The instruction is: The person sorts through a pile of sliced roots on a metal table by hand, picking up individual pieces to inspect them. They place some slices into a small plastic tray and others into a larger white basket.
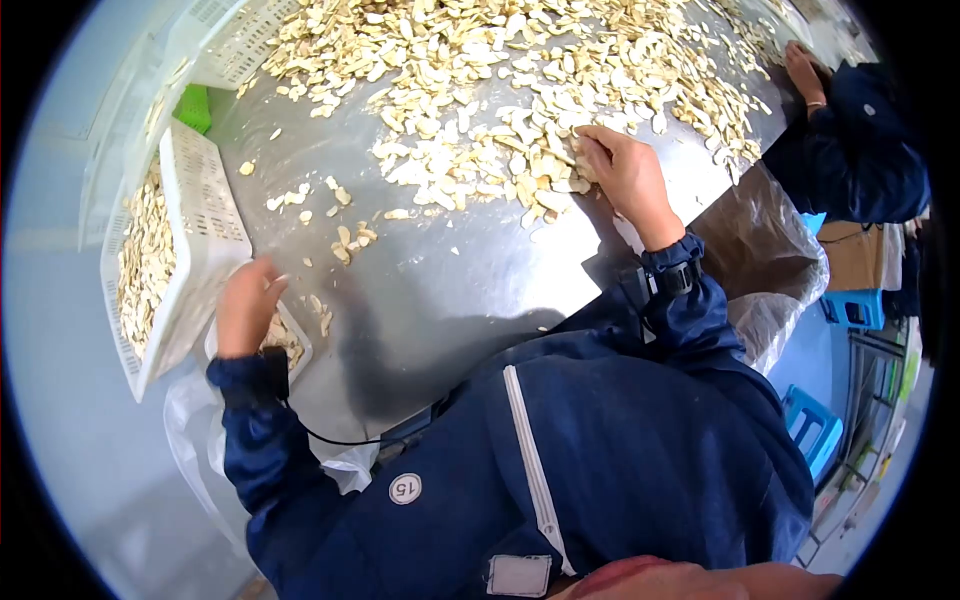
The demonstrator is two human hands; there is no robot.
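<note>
Pale dried slices (450, 150) lie in a wide layer across the metal table (400, 290). My right hand (630, 180) is at the near edge of this layer, thumb and fingertips pinched together at the slices; what they grip, if anything, is too small to name. On the left, my left hand (246, 305) is over a small white tray (300, 335) holding some slices. A pale slice shows at its fingertips, between thumb and forefinger. Small groups of slices (352, 242) lie between my hands.
A white perforated basket (208, 190) full of slices stands left, near a green object (193, 108). Another perforated basket (228, 60) is behind it. At right are a co-worker's hand (805, 75), a clear plastic bag (765, 260), a cardboard box (850, 252) and blue stools (812, 430).
</note>
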